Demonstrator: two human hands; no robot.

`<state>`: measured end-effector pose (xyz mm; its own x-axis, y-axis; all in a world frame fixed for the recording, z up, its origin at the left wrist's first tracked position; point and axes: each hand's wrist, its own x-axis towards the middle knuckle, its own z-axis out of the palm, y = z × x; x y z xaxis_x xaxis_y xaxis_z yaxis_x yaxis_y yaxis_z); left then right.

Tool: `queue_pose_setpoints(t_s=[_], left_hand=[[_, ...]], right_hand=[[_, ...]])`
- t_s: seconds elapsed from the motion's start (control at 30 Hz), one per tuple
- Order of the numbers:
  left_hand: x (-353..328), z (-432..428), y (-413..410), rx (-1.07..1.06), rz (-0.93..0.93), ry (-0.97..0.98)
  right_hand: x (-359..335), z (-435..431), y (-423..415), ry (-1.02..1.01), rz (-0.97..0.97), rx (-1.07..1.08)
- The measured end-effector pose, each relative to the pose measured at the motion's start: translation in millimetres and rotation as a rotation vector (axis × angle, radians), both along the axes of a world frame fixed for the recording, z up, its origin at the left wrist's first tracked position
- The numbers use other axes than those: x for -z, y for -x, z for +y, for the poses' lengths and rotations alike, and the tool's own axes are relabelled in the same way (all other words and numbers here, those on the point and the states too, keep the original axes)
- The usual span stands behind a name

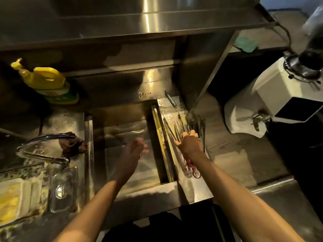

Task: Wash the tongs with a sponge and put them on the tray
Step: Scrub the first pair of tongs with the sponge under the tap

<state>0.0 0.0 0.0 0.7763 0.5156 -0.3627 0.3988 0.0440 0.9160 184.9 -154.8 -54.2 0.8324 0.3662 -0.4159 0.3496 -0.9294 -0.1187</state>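
The right hand (pixel 189 144) curls its fingers round tongs (pixel 172 135) heaped on the wet tray (pixel 192 187) right of the sink (pixel 125 130). Let go carelessly, a pair could slide off the slick steel into the sink. The left hand (pixel 135 149), blurred, hovers loosely spread and empty; one tray, at least four tongs, the heap too tangled to count surely.

dim, warm yellowish light from overhead. hard glare streak runs down the steel backsplash (pixel 147 20), w/ a softer sheen on the sink (pixel 125 130) wall. far right drops into near-black shadow. left hand (pixel 135 148) is smeared by motion blur, and the whole pic is soft & grainy. wide-angle lens bends the edges. wet surface (pixel 227 151) gives dull reflections.
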Motion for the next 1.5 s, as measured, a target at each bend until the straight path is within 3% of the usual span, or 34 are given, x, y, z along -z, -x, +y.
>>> queue_pose_setpoints(t_s=[0.1, 0.8, 1.2, 1.5], left_hand=[[-4.7, -11.0, -14.0, -0.027, 0.008, -0.007], [1.5, -32.2, -20.9, -0.060, 0.058, -0.069], [14.0, -30.4, -17.4, -0.026, 0.062, -0.037], [9.6, -34.9, -39.9, 0.021, 0.057, 0.105]], right_hand=[[9.2, 0.6, -7.9, 0.193, 0.010, -0.077], [20.4, -7.4, -32.2, 0.091, 0.001, -0.117], [19.2, -30.9, -36.4, -0.214, -0.022, -0.007], [7.4, -16.1, -2.2, -0.775, 0.022, 0.062]])
